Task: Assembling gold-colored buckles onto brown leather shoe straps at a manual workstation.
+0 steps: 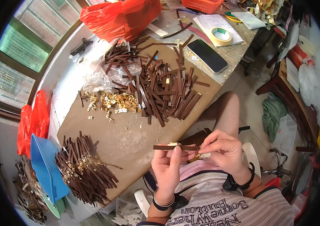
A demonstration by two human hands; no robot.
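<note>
A short dark brown strap (180, 148) lies level between my hands, above my lap. My left hand (167, 165) pinches it from below and in front, thumb raised against it. My right hand (222, 152) is closed around its right end, where a small gold metal fitting (196, 156) shows at the fingertips. Whether the fitting is fixed to the strap, I cannot tell. On the table's left a heap of brown straps with gold fittings (86, 165) is stacked up. Farther off lie loose brown straps (163, 88) and a pile of gold fittings (120, 101).
Brown paper (118, 132) covers the worktable. Toward the back are a red plastic bag (120, 19), a phone (207, 55), a tape roll (221, 35) on a notepad (209, 20), and an orange basket (203, 4). A blue bin (47, 165) stands at the left edge.
</note>
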